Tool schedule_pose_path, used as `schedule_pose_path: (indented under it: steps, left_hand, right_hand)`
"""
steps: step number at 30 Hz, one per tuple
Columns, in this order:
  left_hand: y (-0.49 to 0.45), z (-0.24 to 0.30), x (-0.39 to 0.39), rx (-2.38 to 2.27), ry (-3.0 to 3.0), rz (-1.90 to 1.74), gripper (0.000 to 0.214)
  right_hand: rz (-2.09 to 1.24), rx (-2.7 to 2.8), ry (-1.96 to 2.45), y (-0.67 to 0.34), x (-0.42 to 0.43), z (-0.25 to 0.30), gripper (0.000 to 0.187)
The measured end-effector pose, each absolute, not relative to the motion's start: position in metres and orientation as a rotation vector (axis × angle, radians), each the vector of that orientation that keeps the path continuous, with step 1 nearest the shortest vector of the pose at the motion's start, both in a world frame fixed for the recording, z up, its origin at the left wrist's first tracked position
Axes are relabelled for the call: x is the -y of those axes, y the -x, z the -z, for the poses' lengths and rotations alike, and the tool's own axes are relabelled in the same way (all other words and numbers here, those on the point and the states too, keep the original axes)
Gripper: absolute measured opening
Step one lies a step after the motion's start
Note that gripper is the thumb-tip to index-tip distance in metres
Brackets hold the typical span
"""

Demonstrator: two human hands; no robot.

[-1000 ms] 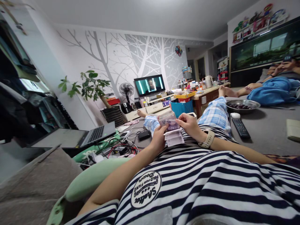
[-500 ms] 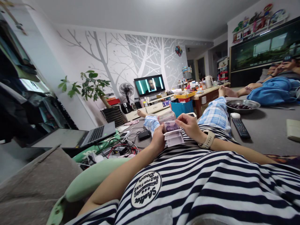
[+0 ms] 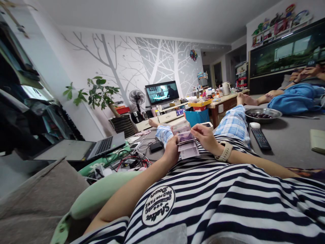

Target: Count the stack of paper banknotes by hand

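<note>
A stack of purple-pink banknotes [image 3: 186,136] is in front of my belly, gripped by my left hand [image 3: 172,149], its fingers wrapped round the stack's left side. Some notes stand up at the far side, while others fold down toward me. My right hand [image 3: 204,137] pinches the right edge of a note between thumb and forefinger. A pale watch [image 3: 224,151] sits on the right wrist. Just beyond that hand, a phone-like white-edged object [image 3: 209,125] shows in part.
To the left lie an open laptop [image 3: 106,145], tangled cables [image 3: 129,162] and a black box [image 3: 155,146]. On the right are a remote control [image 3: 261,138], a metal bowl [image 3: 264,119] of dark round fruit and a notebook [image 3: 317,140]. Another person [image 3: 304,76] reclines at far right.
My right hand has shifted slightly at the notes' right edge, and the upper notes sit a little differently. My left hand keeps its hold. The television picture has changed.
</note>
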State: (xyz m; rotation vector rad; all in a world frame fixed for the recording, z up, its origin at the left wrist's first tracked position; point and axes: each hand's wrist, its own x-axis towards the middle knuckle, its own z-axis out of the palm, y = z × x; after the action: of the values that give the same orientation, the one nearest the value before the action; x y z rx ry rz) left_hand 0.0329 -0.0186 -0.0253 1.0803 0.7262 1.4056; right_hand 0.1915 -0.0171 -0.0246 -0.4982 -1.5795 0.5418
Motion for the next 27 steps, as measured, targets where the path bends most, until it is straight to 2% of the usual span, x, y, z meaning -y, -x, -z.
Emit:
schedule_pose_path:
  steps: [16,27]
  left_hand:
    - [-0.0335,0.0230,0.0228,-0.789,-1.092,-1.439,0.006]
    - [-0.0348,0.0225,0.0206,-0.685,-1.033,-1.422,0.023]
  right_hand:
    - [-0.587,1.583,0.494,-0.1912,0.0182,0.0238,0.042]
    - [-0.655,1.594,0.499,-0.1921,0.0170,0.0244,0.048]
